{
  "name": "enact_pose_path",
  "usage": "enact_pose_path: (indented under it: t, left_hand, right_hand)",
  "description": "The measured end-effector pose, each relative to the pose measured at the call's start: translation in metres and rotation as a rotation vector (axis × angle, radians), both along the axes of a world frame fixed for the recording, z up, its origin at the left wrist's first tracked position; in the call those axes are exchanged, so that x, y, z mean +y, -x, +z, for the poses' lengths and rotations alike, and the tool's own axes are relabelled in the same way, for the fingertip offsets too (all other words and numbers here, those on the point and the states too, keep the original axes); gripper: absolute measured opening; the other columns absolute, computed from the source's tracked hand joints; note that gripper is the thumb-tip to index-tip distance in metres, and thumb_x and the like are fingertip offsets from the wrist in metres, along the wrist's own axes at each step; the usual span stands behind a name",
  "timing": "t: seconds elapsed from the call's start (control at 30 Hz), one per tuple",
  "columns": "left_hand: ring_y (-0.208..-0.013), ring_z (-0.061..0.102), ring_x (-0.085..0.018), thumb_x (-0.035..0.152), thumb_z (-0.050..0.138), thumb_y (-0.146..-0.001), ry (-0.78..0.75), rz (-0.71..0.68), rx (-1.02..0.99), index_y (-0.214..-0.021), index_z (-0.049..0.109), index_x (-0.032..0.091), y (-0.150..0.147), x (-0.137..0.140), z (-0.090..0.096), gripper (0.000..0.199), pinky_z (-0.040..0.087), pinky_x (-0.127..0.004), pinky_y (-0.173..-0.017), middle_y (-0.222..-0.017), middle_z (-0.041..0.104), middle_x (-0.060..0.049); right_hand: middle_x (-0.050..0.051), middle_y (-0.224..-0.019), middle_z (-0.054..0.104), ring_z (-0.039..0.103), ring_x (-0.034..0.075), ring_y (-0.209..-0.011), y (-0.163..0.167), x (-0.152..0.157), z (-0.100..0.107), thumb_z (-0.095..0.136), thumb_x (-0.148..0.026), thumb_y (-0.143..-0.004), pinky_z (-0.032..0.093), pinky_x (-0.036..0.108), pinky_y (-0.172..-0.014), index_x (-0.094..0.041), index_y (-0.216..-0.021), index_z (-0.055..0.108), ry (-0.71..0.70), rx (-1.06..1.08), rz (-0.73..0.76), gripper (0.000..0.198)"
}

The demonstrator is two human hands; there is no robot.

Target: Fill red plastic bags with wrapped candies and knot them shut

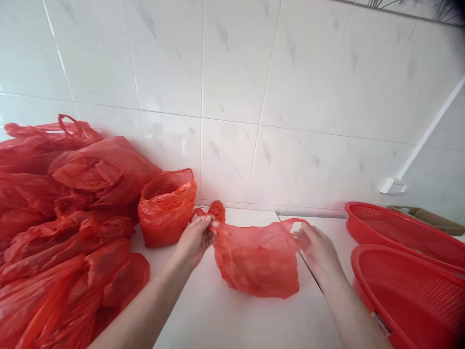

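A thin red plastic bag (257, 269) is stretched between my two hands above the white table. My left hand (198, 237) pinches its left handle, fingers closed. At the other side my right hand (316, 245) grips the right handle; its fingers are slightly blurred. The bag's lower part bulges, but what is inside cannot be made out. Just left of my left hand stands an open-topped red bag (165, 213). A small crumpled red bag (217, 212) lies behind my left hand by the wall.
A large heap of red plastic bags (72, 242) covers the left side. Two red plastic baskets (407, 291) sit on the right, with a cardboard box (428, 218) behind. A white tiled wall (232, 97) with a socket (395, 186) rises behind the table (203, 315).
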State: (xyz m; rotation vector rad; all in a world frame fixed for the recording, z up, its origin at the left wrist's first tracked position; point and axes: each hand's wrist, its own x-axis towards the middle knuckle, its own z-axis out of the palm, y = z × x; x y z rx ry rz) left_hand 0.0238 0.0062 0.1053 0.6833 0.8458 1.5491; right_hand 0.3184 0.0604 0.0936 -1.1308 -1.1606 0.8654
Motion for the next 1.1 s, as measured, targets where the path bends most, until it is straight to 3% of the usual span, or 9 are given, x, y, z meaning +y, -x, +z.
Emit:
enact_pose_path:
  t: [0.17, 0.33, 0.5, 0.6, 0.67, 0.77, 0.93, 1.03, 1.1]
  left_hand:
    - [-0.062, 0.055, -0.005, 0.027, 0.068, -0.079, -0.313, 0.072, 0.120, -0.099, 0.061, 0.019, 0.010, -0.009, 0.061, 0.023, 0.048, -0.014, -0.058, -0.080, 0.062, 0.001]
    - [-0.073, 0.057, -0.009, 0.028, 0.070, -0.077, -0.435, 0.182, 0.345, -0.119, 0.055, 0.024, 0.006, -0.025, 0.079, 0.045, 0.048, -0.018, -0.063, -0.088, 0.063, -0.001]
    - [-0.072, 0.054, -0.014, 0.032, 0.060, -0.082, -0.426, 0.411, 0.980, -0.086, 0.065, 0.021, 0.002, -0.037, 0.083, 0.013, 0.044, -0.025, -0.065, -0.077, 0.061, 0.000]
    - [-0.065, 0.048, -0.013, 0.029, 0.057, -0.083, -0.429, 0.611, 1.251, -0.071, 0.060, 0.020, -0.001, -0.040, 0.085, 0.015, 0.038, -0.024, -0.059, -0.070, 0.055, 0.001]
    - [-0.059, 0.043, -0.011, 0.029, 0.056, -0.083, -0.383, 0.653, 1.154, -0.071, 0.057, 0.020, -0.004, -0.037, 0.085, 0.015, 0.035, -0.023, -0.054, -0.065, 0.051, 0.003]
    - [-0.052, 0.041, -0.009, 0.033, 0.053, -0.084, -0.340, 0.528, 0.825, -0.075, 0.054, 0.020, -0.009, -0.024, 0.084, 0.016, 0.035, -0.020, -0.048, -0.058, 0.047, 0.005]
    - [-0.064, 0.053, -0.010, 0.025, 0.058, -0.082, -0.464, 0.237, 0.713, -0.076, 0.054, 0.018, -0.023, -0.006, 0.086, 0.010, 0.044, -0.021, -0.059, -0.070, 0.058, 0.001]
    - [-0.077, 0.060, -0.014, 0.025, 0.059, -0.082, -0.526, -0.024, 0.745, -0.097, 0.057, 0.020, -0.030, -0.008, 0.085, 0.015, 0.049, -0.026, -0.067, -0.088, 0.063, -0.003]
    - [-0.085, 0.061, -0.016, 0.023, 0.059, -0.082, -0.527, 0.041, 0.850, -0.110, 0.054, 0.024, -0.033, -0.010, 0.079, 0.028, 0.050, -0.029, -0.072, -0.096, 0.064, -0.003]
  right_hand:
    - [-0.002, -0.064, 0.053, 0.054, 0.012, -0.063, 0.006, 0.003, 0.056, 0.078, -0.033, -0.061, 0.047, 0.024, -0.057, -0.017, -0.062, 0.052, -0.295, 0.513, 0.037, 0.030]
    - [0.000, -0.076, 0.062, 0.058, 0.011, -0.074, 0.024, -0.003, 0.075, 0.078, -0.027, -0.064, 0.048, 0.021, -0.066, -0.016, -0.077, 0.065, -0.355, 0.511, -0.025, 0.022]
    - [0.004, -0.099, 0.067, 0.060, 0.016, -0.092, 0.045, -0.007, 0.068, 0.078, -0.032, -0.067, 0.050, 0.025, -0.074, -0.020, -0.083, 0.063, -0.225, 0.524, 0.179, 0.025]
    - [-0.003, -0.068, 0.059, 0.056, 0.011, -0.062, 0.060, -0.012, 0.061, 0.073, -0.041, -0.073, 0.046, 0.022, -0.054, -0.022, -0.078, 0.057, -0.069, 0.649, 0.403, 0.026]
    - [-0.007, -0.049, 0.038, 0.034, 0.006, -0.041, 0.070, -0.018, 0.057, 0.062, -0.053, -0.079, 0.032, 0.019, -0.040, -0.021, -0.075, 0.054, -0.020, 0.674, 0.512, 0.033]
    - [-0.009, -0.043, 0.026, 0.018, 0.005, -0.038, 0.084, -0.026, 0.059, 0.047, -0.063, -0.085, 0.019, 0.020, -0.037, -0.021, -0.086, 0.059, -0.052, 0.550, 0.556, 0.044]
    - [-0.007, -0.057, 0.044, 0.035, 0.007, -0.049, 0.105, -0.032, 0.080, 0.060, -0.048, -0.083, 0.027, 0.019, -0.046, -0.025, -0.124, 0.049, -0.067, 0.055, 0.650, 0.048]
    - [-0.005, -0.059, 0.041, 0.035, 0.008, -0.053, 0.115, -0.028, 0.083, 0.059, -0.048, -0.084, 0.027, 0.022, -0.050, -0.018, -0.102, 0.059, -0.090, -0.165, 0.826, 0.035]
    - [-0.005, -0.055, 0.034, 0.028, 0.008, -0.051, 0.119, -0.021, 0.077, 0.054, -0.053, -0.085, 0.021, 0.023, -0.048, -0.016, -0.078, 0.058, -0.098, -0.191, 0.781, 0.038]
